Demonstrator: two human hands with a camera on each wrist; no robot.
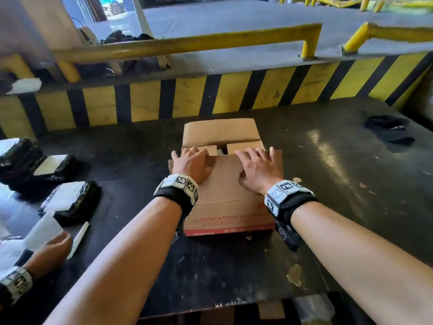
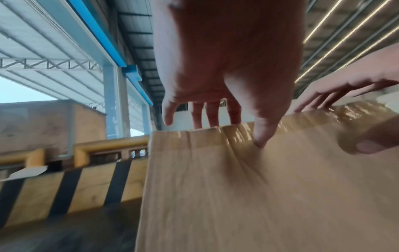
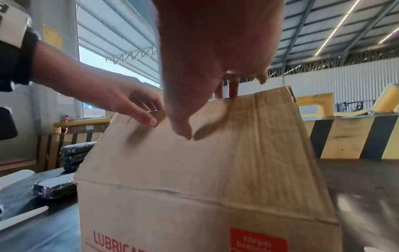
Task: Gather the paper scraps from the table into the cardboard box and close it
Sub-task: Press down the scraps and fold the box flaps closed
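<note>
A brown cardboard box (image 1: 225,214) with red print stands mid-table. Its far flap (image 1: 220,132) stands up and both side flaps (image 1: 243,146) are folded in, with a narrow gap between them. My left hand (image 1: 192,163) and right hand (image 1: 257,165) hold the near flap (image 1: 225,177), which leans over the opening. In the wrist views the left hand (image 2: 235,116) and right hand (image 3: 194,102) each have fingers hooked over the flap's (image 3: 194,162) free edge and a thumb on its outer face. A few small tan scraps (image 1: 363,185) lie on the table to the right.
Black-wrapped packages with white labels (image 1: 70,200) lie at the left. Another person's hand (image 1: 50,249) holds a white sheet at lower left. A black cloth (image 1: 389,132) lies far right. A yellow-and-black striped barrier (image 1: 234,97) runs behind the dark table (image 1: 328,160).
</note>
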